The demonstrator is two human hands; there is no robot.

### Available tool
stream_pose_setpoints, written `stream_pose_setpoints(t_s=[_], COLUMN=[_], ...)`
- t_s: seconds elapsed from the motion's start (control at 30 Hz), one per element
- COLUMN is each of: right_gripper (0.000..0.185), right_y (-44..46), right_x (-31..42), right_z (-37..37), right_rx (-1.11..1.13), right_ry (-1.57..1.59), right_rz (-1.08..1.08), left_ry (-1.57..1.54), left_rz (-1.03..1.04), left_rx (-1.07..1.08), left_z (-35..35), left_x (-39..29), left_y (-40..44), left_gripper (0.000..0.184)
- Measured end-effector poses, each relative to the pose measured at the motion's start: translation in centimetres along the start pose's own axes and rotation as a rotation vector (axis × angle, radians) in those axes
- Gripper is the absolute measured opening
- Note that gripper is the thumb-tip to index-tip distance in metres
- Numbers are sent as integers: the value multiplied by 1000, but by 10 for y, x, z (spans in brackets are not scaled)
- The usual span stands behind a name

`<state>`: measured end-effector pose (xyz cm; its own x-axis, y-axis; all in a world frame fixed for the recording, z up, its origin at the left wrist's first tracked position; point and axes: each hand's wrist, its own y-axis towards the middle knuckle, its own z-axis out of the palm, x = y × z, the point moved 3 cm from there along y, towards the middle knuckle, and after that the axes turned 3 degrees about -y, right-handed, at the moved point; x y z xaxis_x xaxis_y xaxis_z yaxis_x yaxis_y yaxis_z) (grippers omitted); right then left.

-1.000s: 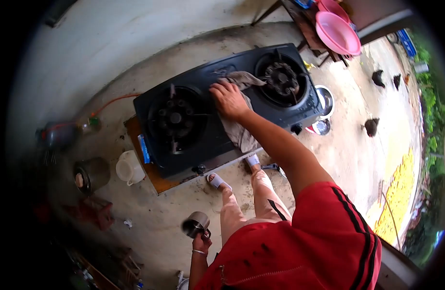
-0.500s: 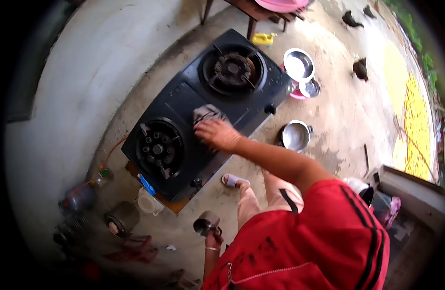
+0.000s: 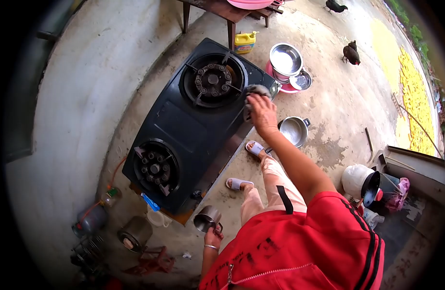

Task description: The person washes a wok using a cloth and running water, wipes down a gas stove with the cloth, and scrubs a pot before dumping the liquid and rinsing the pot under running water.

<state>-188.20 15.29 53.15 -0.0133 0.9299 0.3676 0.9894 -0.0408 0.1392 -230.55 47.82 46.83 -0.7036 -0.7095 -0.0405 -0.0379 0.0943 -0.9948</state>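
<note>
My right hand (image 3: 262,116) presses a grey cloth (image 3: 257,90) onto the front corner of a black two-burner gas stove (image 3: 183,118), beside the control knob area. The fingers are bent over the cloth and cover part of it. The far burner (image 3: 213,79) and the near burner (image 3: 155,168) both have bare pan supports. Down by my body, my left hand (image 3: 213,237) grips a metal mug (image 3: 207,218) by its handle. The mug is tilted, with its mouth facing left, close to the stove's near end. A blue item (image 3: 150,202) lies at that end.
Metal bowls (image 3: 286,59) and a metal pot (image 3: 294,131) stand on the floor beyond the stove. A yellow jug (image 3: 245,42) is by a wooden table (image 3: 212,8). A gas cylinder (image 3: 91,220) sits at lower left. A black hen (image 3: 351,52) walks near spread yellow corn (image 3: 415,101).
My right hand has slid the cloth from the stove's middle to its front far corner. My left hand still holds the mug. The view has shifted, and both feet now show.
</note>
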Motion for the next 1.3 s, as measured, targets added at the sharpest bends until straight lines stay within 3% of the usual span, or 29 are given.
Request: stream_pose_setpoints(t_s=[0.1, 0.23, 0.3, 0.43, 0.5, 0.6, 0.77, 0.93, 1.03, 1.1, 1.2, 1.27, 1.3], right_gripper=[56, 54, 39, 42, 48, 53, 50, 41, 38, 44, 48, 48, 48], right_y=[13, 76, 118, 171, 179, 143, 95, 185, 261, 299, 337, 353, 358], right_x=[-36, -40, -42, -36, -39, -54, -85, -49, -40, -29, -5, 21, 38], right_z=[5, 8, 22, 40, 35, 30, 3, 10, 67, 82, 96, 107, 113], right_rx=[-96, -58, -152, -127, -230, -62, -24, 68, 102, 261, 321, 305, 314], right_ry=[65, 3, -59, -55, 80, 93, 109, 247, 390, 447, 341, 242, 248], right_rz=[-35, -93, -215, -245, -145, -112, -143, -342, -465, -573, -684, -762, -785], left_ry=[16, 44, 26, 26, 20, 29, 10, -90, -132, -155, -247, -14, -39], left_rz=[-19, -69, -76, -130, -126, -113, -101, -38, -20, -24, -50, 114, 114], left_rx=[0, -41, -20, -22, -28, -15, 15, 21, 33, 34, 24, 13, 9], left_z=[-5, -10, -12, -1, 9, 29, 63, 93, 101, 103, 102, 99, 97], left_x=[5, 12, 19, 29, 35, 29, 25, 25, 32, 41, 63, 78, 83], left_y=[-3, 4, 12, 5, 1, -5, 5, -6, -15, -15, -15, -10, -7], left_gripper=[26, 25, 24, 25, 25, 26, 27, 29, 28, 28, 28, 28, 28])
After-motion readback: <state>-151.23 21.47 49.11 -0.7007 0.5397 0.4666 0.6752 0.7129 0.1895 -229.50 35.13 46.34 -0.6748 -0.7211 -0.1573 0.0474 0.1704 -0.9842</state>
